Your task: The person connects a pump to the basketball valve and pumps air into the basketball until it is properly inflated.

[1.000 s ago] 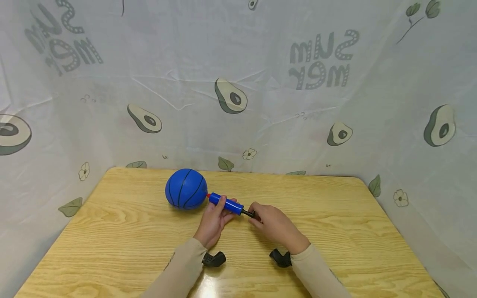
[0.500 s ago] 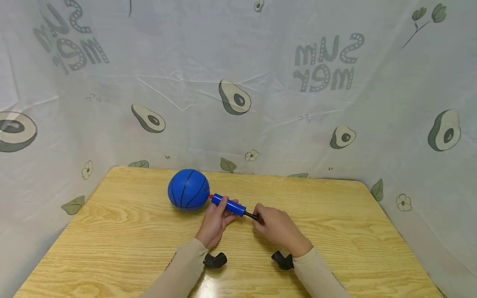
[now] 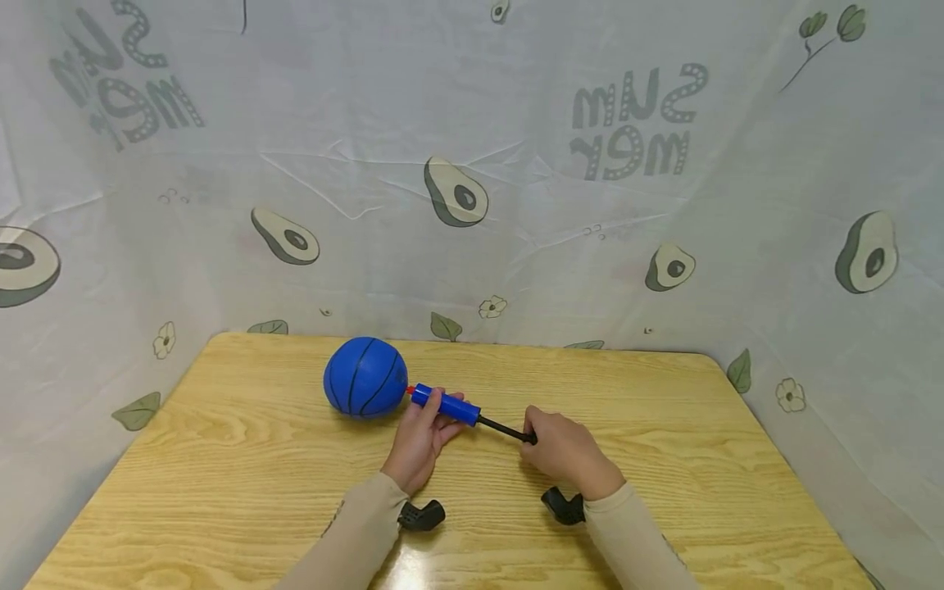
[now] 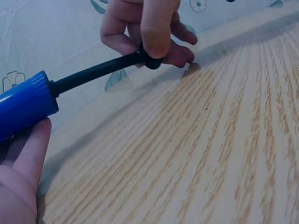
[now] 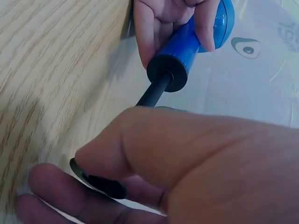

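To the left of both hands and beyond them, a blue ball [image 3: 365, 377] marked with dark lines is rested on the table [image 3: 258, 459]. Its right side is met by a red nozzle [image 3: 410, 390]; how deeply the nozzle is seated cannot be told. In the right wrist view, the ball is largely hidden behind the left hand [image 3: 416, 447] and what is held there.

The blue barrel of a pump [image 3: 465, 410] is gripped in the left hand, with the thumb laid over it and the fingers curved beneath, partly covered by the barrel. In the left wrist view, barrel and hand are both cut off by the left edge. Below the left hand, a black device [image 3: 422, 515] is worn at the wrist, its strap hidden by the beige left sleeve [image 3: 350, 533].

Between the hands, which are held apart, a black rod [image 3: 505, 428] is exposed, slanted toward the right hand [image 3: 571, 451]. The handle [image 5: 110, 186] at its end is pinched by thumb and fingers and mostly covered by them. Below that hand, a second black device [image 3: 564, 506] is partly hidden by the right sleeve [image 3: 637, 541]; both sleeves are cut off at the bottom. Behind the hands, a printed cloth [image 3: 354, 98] is hung.
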The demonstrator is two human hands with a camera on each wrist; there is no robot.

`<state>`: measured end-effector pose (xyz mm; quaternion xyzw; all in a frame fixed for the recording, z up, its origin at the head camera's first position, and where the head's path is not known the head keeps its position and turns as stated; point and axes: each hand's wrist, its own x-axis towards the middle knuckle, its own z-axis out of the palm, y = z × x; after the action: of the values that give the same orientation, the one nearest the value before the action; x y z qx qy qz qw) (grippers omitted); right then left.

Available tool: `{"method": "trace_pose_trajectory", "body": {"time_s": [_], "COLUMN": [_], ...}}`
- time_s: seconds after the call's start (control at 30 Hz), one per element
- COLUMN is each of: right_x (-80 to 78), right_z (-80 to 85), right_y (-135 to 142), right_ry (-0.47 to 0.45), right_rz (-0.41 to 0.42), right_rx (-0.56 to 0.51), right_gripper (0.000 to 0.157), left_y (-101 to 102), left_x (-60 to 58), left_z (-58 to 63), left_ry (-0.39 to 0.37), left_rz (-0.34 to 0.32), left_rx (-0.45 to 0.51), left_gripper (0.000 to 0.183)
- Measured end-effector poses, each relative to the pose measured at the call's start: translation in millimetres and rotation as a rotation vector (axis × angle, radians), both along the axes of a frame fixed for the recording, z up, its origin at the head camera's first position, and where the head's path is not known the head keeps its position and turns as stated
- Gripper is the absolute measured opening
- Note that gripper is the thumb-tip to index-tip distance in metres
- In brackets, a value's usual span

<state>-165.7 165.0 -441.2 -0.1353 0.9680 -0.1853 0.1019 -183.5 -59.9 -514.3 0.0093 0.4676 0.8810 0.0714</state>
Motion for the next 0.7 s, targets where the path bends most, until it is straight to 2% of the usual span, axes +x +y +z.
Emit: {"method": "trace_pose_trajectory", "body": {"time_s": [0.17,0.47,0.57,0.7], "right_x": [-1.0,-4.8,-4.6,-4.4], "right_z": [-0.3,-8.5,-9.8,-12.7], "right_y": [-1.4,-11.0,-14.5,-17.5], "right_ry": [0.077,0.233,0.228,0.208], "right_rz": [0.06,0.26,0.307,0.322], "right_rx": [-0.008,-0.039,-0.072,-0.099], "right_gripper": [0.014,0.015,0.021,0.029], "left_y": [-1.5,-1.9,-1.8,-1.6], "left_x": [0.6,0.3,0.2,0.8], "left_z": [-2.1,-6.7,-6.0,-4.2], "left_ry": [0.014,0.037,0.043,0.049], "left_rz": [0.009,0.0,0.0,-0.006], "left_rx": [0.003,-0.024,-0.03,-0.034], "left_gripper": [0.058,0.064,0.063,0.061]}}
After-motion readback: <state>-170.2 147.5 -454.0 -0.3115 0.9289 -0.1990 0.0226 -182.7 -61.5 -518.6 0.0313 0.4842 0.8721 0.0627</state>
